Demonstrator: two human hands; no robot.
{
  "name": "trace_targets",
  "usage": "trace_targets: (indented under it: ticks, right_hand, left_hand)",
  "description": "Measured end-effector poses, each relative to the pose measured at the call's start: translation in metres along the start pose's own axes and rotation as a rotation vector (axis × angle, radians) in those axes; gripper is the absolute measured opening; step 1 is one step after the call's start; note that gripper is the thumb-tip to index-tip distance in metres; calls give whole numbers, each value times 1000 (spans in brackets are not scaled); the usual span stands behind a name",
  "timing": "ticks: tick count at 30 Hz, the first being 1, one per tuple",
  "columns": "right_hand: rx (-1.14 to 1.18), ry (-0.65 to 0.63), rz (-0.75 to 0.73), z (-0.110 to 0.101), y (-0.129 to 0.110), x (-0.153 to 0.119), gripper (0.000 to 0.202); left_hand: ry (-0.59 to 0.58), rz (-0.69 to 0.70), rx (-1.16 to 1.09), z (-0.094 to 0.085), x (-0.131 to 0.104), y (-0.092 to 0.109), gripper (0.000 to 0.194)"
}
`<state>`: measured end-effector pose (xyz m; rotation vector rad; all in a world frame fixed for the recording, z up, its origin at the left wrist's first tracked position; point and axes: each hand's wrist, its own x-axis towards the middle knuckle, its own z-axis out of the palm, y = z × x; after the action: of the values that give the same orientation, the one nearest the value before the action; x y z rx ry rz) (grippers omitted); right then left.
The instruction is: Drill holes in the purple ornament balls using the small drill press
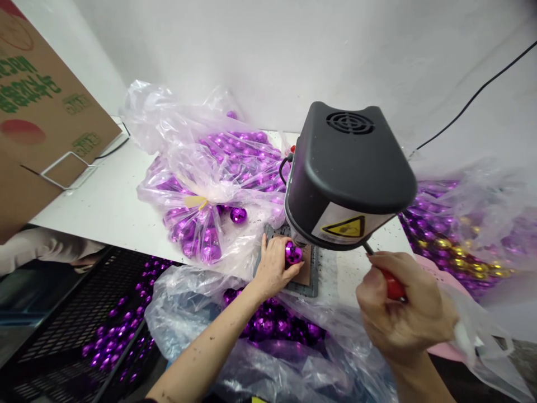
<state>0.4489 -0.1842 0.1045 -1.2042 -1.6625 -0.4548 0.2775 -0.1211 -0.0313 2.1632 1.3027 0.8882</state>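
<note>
My left hand (pixel 274 264) is closed around a shiny purple ball (pixel 293 253), held over the grey base plate (pixel 309 286) of a black bench press machine (pixel 352 162). The ball sits right under the machine's head, whose lower end is partly hidden. In my right hand (pixel 405 308) is the red-knobbed lever (pixel 393 284) of the machine, fingers wrapped round the knob. A yellow warning label (pixel 344 226) marks the front of the black housing.
Tied clear bags of purple balls (pixel 193 235) lie left of the machine, with a loose purple ball (pixel 238 215) beside them. An open bag of balls (pixel 268 324) hangs below the table edge. A black crate (pixel 54 336), a cardboard box (pixel 46 112) and a purple-and-gold bag (pixel 461 246) stand around.
</note>
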Motion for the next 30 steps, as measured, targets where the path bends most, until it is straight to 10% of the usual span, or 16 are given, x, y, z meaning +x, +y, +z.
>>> trace_targets:
  ticks: [30]
  right_hand:
    - [97, 48, 222, 26, 4, -54, 3]
  left_hand:
    - [-6, -18, -47, -5, 1, 4, 41]
